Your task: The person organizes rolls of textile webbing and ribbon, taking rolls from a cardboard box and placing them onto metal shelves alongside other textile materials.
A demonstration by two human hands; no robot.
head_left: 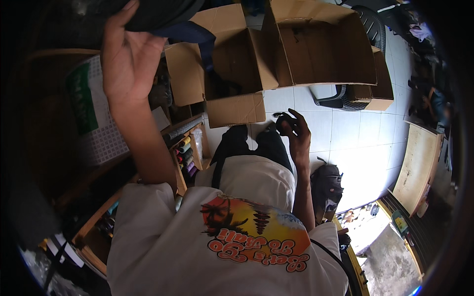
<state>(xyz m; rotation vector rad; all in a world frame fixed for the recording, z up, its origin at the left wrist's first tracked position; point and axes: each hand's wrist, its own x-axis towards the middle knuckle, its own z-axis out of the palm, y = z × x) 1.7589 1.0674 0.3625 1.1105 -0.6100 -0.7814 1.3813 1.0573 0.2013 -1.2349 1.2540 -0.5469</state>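
White tiles cover the floor, which reaches from beneath the boxes toward the right side. The person's white shirt fills the lower middle, with a bright orange and red palm print on it. Beyond the knees stand two open cardboard boxes, side by side: the larger box to the right, and the smaller box to the left, its near flap folded down toward the person. At the upper left, the black bag is raised above the left hand; that corner is dark and cut off by the edge, so "bag" is only my best reading of it. A dark blue strap trails from it, passing in front of the smaller box's opening. To the left of that forearm is a white sack with a green panel. A pale wooden table stands at the far right.

The left hand is against the bag's underside, one digit reaching up along its edge; the rest are partly covered, so I cannot tell how tightly they close. The right hand, lower and above the floor, has its fingers half curled around a small dark thing. A black backpack lies beside the right forearm. Smallest are the coloured thread spools, beside the left forearm.
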